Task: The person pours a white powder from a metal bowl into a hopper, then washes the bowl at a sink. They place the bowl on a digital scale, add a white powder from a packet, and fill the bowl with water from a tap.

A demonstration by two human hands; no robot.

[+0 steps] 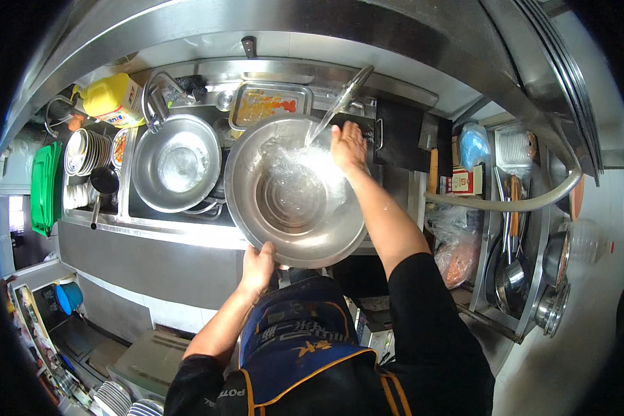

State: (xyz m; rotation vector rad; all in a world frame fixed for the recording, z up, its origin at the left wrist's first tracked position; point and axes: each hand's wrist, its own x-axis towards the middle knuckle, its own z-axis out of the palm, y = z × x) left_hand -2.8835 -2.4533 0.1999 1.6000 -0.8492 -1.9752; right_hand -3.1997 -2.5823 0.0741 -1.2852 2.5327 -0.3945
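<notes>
A large stainless steel basin (246, 208), with some water in its bottom, is tilted over the sink counter in front of me. My left hand (258, 267) is closed on its near rim, thumb on top. At the far right rim lies my right hand (350, 145), fingers stretched out; whether it touches the rim I cannot tell. Just left of those fingers, a metal tap (353, 87) reaches down toward the basin, and water runs from it into the bowl. Bright glare covers part of the inside.
Left of the basin, a smaller metal bowl (145, 170) sits in a sink beneath another tap (158, 104). Behind stands a tray (270, 104) with orange and red remains. Stacked plates (83, 152) and a yellow jug (114, 100) are at left; a hose (520, 206) curves across the right.
</notes>
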